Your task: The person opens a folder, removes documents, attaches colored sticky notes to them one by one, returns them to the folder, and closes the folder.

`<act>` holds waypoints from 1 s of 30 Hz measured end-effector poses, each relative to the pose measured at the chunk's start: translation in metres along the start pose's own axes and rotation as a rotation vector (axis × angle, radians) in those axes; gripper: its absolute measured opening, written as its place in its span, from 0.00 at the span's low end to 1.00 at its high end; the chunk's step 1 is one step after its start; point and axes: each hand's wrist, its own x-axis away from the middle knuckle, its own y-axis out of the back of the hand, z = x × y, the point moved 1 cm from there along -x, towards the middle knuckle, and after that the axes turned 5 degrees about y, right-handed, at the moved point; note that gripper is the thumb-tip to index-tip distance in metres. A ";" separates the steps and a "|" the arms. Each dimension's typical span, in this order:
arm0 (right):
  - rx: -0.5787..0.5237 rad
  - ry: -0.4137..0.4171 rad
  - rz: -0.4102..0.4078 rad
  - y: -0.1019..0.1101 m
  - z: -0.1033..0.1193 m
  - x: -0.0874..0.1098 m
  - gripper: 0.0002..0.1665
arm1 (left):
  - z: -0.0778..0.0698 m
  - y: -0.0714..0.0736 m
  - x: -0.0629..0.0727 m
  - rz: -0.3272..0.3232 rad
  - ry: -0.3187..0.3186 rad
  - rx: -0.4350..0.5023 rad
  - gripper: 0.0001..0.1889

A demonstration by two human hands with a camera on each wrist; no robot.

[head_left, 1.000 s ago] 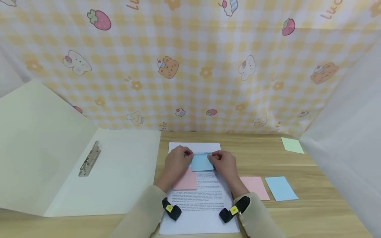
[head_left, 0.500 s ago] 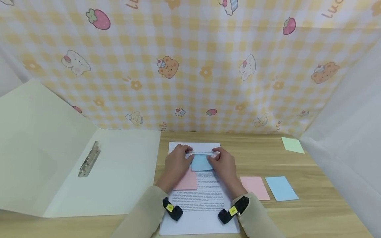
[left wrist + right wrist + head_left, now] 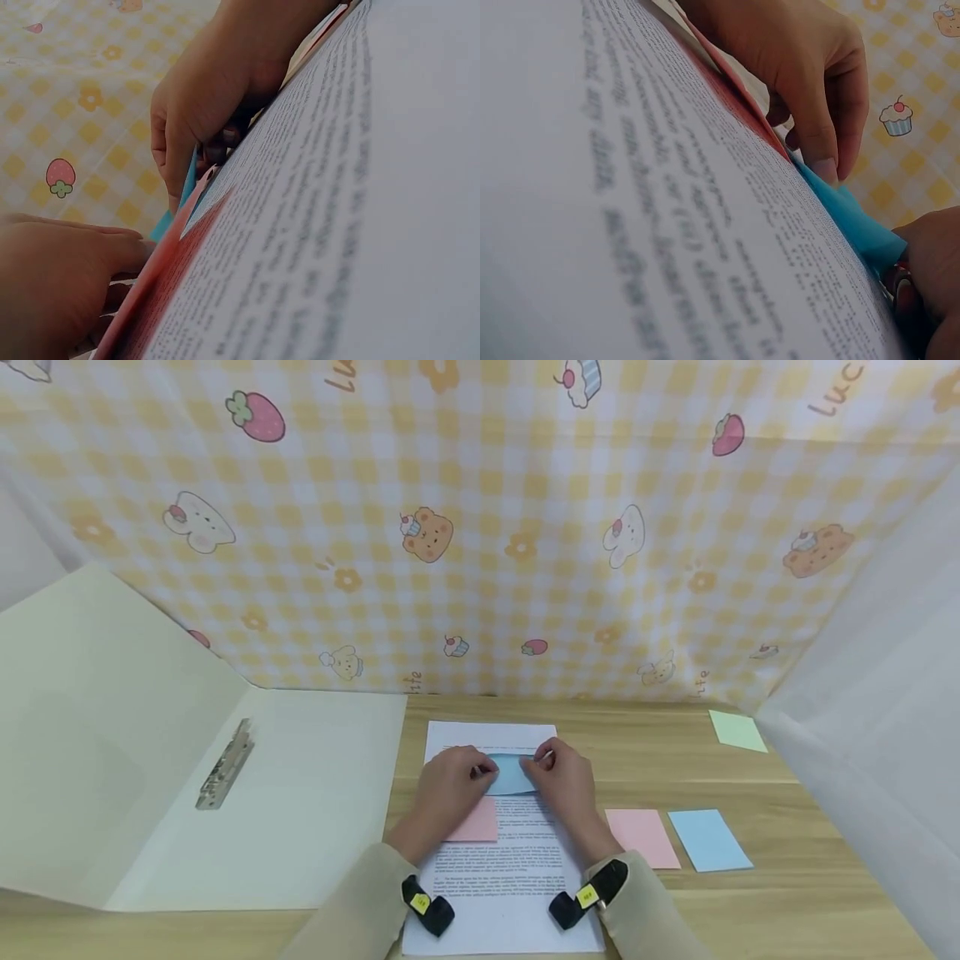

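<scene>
A blue sticky note (image 3: 512, 777) lies over the upper part of a printed sheet (image 3: 502, 927), between the two hands. My left hand (image 3: 446, 785) pinches its left side, thumb and fingertips at the upper left corner. On the right side, my right hand (image 3: 566, 781) grips the note between thumb and curled fingers. In the right wrist view the blue note (image 3: 855, 217) bends up from the page near the right hand (image 3: 934, 277). Below and left of it, a pink sticky note (image 3: 476, 825) is on the sheet, partly hidden by the left hand.
An open white folder (image 3: 330, 793) with a metal clip (image 3: 227, 764) takes up the left side. To the right lie a loose pink note (image 3: 643, 839), another blue note (image 3: 710, 841) and a green note (image 3: 738, 731) on the wooden table (image 3: 630, 718). A checked cloth (image 3: 480, 602) hangs behind.
My left hand has shifted slightly down and right, further onto the blue note. The right hand stays at the note's right side, its fingers slightly lower. Other things stay where they were.
</scene>
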 end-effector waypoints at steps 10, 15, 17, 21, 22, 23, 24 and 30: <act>0.052 0.114 0.004 -0.002 0.002 0.003 0.11 | 0.001 0.001 0.001 -0.054 0.061 0.061 0.15; 0.146 0.234 0.000 -0.004 0.003 0.004 0.07 | -0.001 0.002 -0.001 -0.076 0.092 0.087 0.17; 0.168 0.254 0.004 -0.004 0.003 0.005 0.06 | -0.001 0.002 -0.002 -0.059 0.088 0.089 0.15; 0.210 0.295 -0.002 -0.003 0.005 0.006 0.09 | -0.001 -0.001 -0.002 0.016 0.041 0.062 0.11; 0.222 0.309 -0.007 -0.003 0.005 0.006 0.10 | -0.001 -0.002 -0.002 0.032 0.025 0.059 0.11; 0.232 0.325 -0.011 -0.003 0.005 0.006 0.10 | 0.000 -0.002 -0.003 0.045 0.011 0.047 0.11; 0.237 0.338 -0.009 -0.003 0.005 0.006 0.10 | 0.000 -0.003 -0.003 0.051 -0.001 0.038 0.11; 0.217 0.394 0.038 -0.005 0.004 0.006 0.11 | 0.003 -0.005 -0.002 0.051 -0.059 -0.034 0.13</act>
